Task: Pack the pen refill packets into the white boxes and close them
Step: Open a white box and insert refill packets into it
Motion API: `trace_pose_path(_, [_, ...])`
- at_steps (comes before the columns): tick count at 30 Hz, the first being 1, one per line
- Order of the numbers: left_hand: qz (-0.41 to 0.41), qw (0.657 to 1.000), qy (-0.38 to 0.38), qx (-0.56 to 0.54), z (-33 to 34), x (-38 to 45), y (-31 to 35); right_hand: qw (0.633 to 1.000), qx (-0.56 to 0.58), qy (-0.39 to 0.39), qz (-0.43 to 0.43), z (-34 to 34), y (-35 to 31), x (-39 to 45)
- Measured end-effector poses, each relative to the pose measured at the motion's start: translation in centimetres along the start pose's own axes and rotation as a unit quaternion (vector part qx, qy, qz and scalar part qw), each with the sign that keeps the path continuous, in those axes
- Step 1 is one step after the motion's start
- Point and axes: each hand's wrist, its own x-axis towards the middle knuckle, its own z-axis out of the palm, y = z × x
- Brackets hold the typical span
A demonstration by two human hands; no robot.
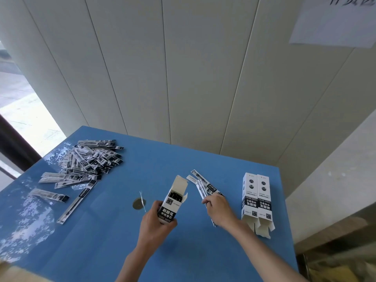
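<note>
My left hand (156, 220) grips a white box (173, 200) with black print, tilted, its top flaps open and dark refill packets showing inside. My right hand (218, 210) holds a small bunch of pen refill packets (202, 185) just right of the box's open mouth, their far ends fanned out. A large loose pile of refill packets (89, 159) lies at the table's far left, with a few strays (50, 195) nearer me. Two more white boxes (257, 197) lie side by side at the right, their near flaps open.
The blue table (142, 251) ends at a white panelled wall behind and drops off at the right edge past the two boxes. A small round hole (138, 204) sits in the table left of my left hand, with a thin clear strip beside it.
</note>
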Motion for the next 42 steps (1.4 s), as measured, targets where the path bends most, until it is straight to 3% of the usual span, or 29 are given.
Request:
trace_pose_path(10, [0.012, 1.0, -0.02, 0.005, 0.4, -0.7, 0.0, 0.999, 0.006, 0.033, -0.005, -2.6, 0.8, -1.7])
trace_pose_path(19, [0.02, 0.999, -0.033, 0.017, 0.8, -1.2, 0.4, 0.975, 0.087, 0.202, -0.031, -5.0, 0.3, -3.7])
trace_pose_path(23, [0.027, 0.999, -0.037, 0.021, 1.1, -1.4, 0.7, 0.94, 0.217, 0.264, -0.012, -7.9, -1.5, -4.0])
trace_pose_path(26, [0.035, 0.998, -0.038, 0.022, 1.5, -1.6, 1.0, 0.896, 0.369, 0.247, -0.002, -10.0, -3.1, -4.5])
trace_pose_path(30, [0.043, 0.998, -0.045, 0.016, 2.3, -1.6, 1.6, 0.862, 0.461, 0.21, -0.017, -10.6, -4.6, -4.6])
trace_pose_path(37, [0.065, 0.997, -0.05, 0.008, 3.4, -1.7, 2.5, 0.864, 0.47, 0.182, -0.005, -7.9, -5.2, -4.4])
trace_pose_path(42, [0.069, 0.996, -0.049, 0.014, 3.4, -1.6, 2.6, 0.906, 0.401, 0.135, -0.027, -7.8, -5.4, -4.7])
